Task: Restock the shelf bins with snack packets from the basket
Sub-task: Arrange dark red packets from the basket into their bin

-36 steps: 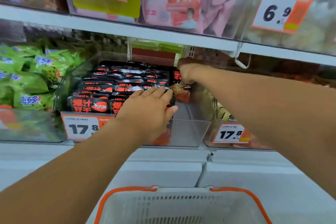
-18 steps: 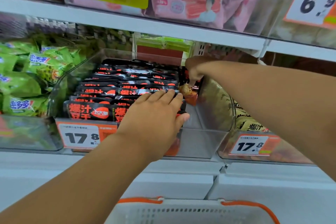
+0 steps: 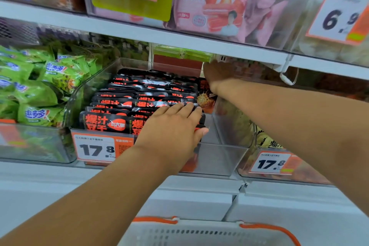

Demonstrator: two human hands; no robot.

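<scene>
In the clear bin (image 3: 217, 158) on the middle shelf, rows of black snack packets (image 3: 139, 94) are stood on edge, filling all but the right side of the bin. The left hand (image 3: 171, 128) is laid flat on the front rows, fingers straight, thumb against the end of the rows. The right hand (image 3: 216, 75) is reached to the back right corner of the bin, fingers curled downward over an orange-printed packet (image 3: 205, 98); whether that packet is actually gripped cannot be told. Below the bin, only the rim of the basket (image 3: 265, 225) is seen. If the left hand were lifted too soon, the rows could topple into the gap beside them. The orange-printed packet could be wedged crooked or crushed against the bin's right wall if forced down.
</scene>
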